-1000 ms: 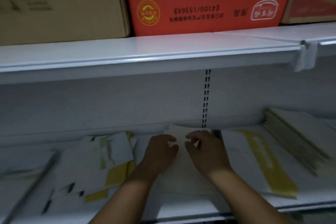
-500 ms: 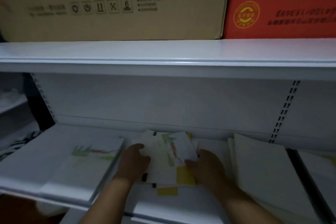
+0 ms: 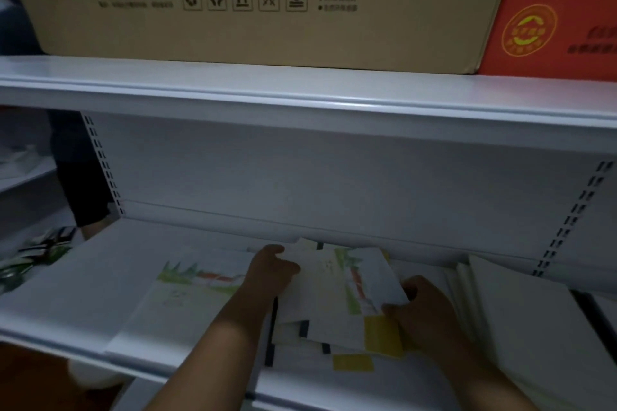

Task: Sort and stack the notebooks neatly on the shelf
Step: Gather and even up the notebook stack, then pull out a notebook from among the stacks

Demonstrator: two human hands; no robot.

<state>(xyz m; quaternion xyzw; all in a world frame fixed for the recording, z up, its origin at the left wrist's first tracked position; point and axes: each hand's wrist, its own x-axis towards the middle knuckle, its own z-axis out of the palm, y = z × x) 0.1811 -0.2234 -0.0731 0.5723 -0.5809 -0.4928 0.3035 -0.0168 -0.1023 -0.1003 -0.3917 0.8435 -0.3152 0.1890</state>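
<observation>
At seven o'clock, a tidy notebook stack [image 3: 187,297] lies flat on the white shelf [image 3: 66,294]. At six, the left hand [image 3: 270,274] grips the loose notebooks [image 3: 330,290] by their left edge. The right hand [image 3: 427,314] pinches their right corner. A plain white stack [image 3: 521,320] sits at four o'clock.

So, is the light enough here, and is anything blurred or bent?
In the head view the light is dim, with no glare; the lower shelf lies shaded under the upper shelf; the top notebook, the left hand and the right hand look soft, the cover print unreadable; the wide lens slightly bows the upper shelf's edge.
</observation>
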